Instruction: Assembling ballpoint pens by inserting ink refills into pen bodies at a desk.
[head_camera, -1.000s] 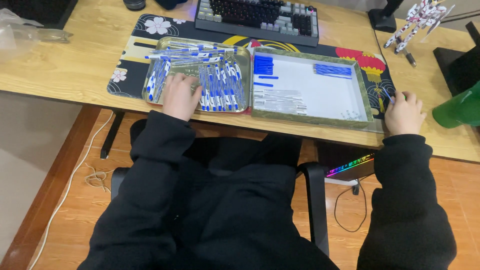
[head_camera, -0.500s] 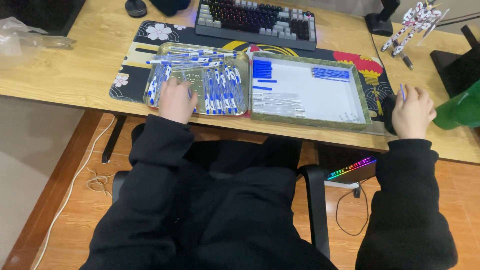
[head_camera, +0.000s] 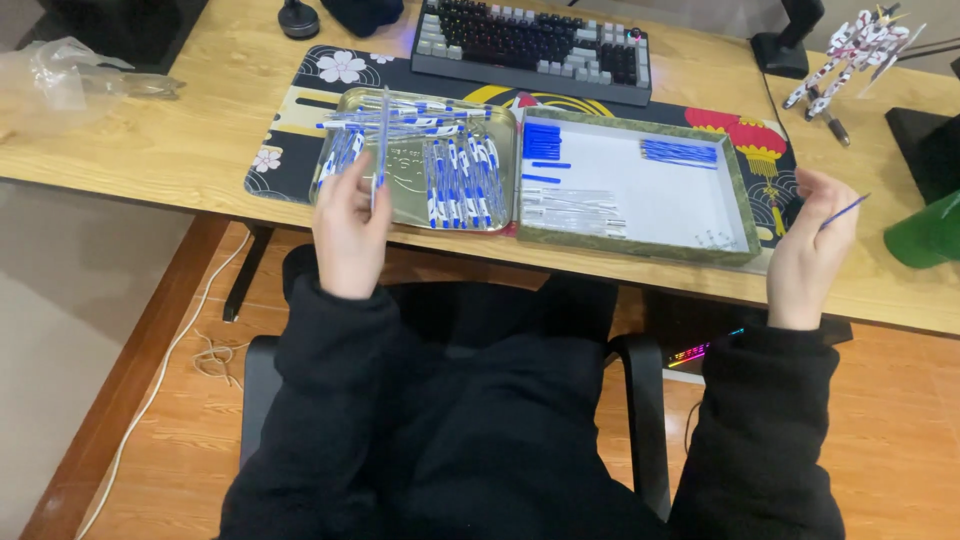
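My left hand (head_camera: 350, 235) is raised in front of the metal tray (head_camera: 505, 120) and pinches a clear pen barrel with a blue tip (head_camera: 383, 140), held upright. The tray holds several blue-and-white pens (head_camera: 455, 175). My right hand (head_camera: 812, 245) is lifted off the desk at the right and grips a thin blue refill (head_camera: 845, 211) that points up and right. Between the hands lies a green-rimmed white tray (head_camera: 745, 205) with blue caps (head_camera: 542, 140), blue refills (head_camera: 680, 151) and clear tubes (head_camera: 570, 205).
A dark patterned desk mat (head_camera: 300, 100) lies under both trays. A keyboard (head_camera: 535, 45) sits behind them. A white robot figure (head_camera: 850, 50) and a green object (head_camera: 925, 235) stand at the right. Crumpled clear plastic (head_camera: 70, 75) lies far left. A chair (head_camera: 640, 400) is below me.
Both hands have lifted off the desk. The left hand came up out of the metal tray with a pen barrel. The right hand rose from the desk edge with a blue refill.
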